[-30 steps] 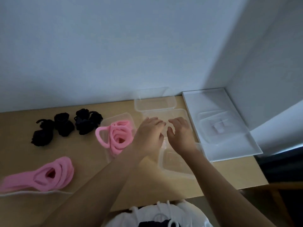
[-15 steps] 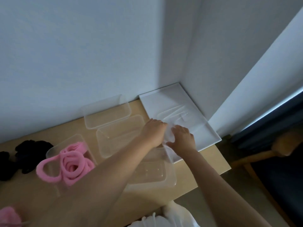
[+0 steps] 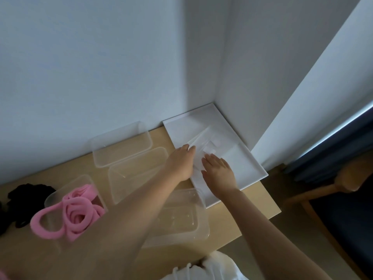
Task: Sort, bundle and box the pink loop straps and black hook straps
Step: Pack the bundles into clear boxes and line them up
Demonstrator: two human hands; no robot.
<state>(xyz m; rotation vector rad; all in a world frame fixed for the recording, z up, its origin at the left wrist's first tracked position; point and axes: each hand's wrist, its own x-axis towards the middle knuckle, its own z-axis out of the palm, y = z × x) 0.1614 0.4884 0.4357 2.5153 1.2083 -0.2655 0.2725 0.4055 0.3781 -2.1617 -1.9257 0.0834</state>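
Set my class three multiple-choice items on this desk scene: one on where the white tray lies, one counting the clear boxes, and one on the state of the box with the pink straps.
1. Where does the white tray lie?
A) at the table's right end, in the wall corner
B) on the floor
C) at the table's left end

2. How many clear boxes stand on the table?
A) two
B) four
C) six

3. The box with pink straps is:
A) lidded
B) open, a strap looping over its rim
C) upside down

Key:
1 A, the tray sits where the two walls meet.
2 B, two stand toward the back, one holds straps, one is nearest the person.
3 B, it has no lid and a pink loop hangs outside.
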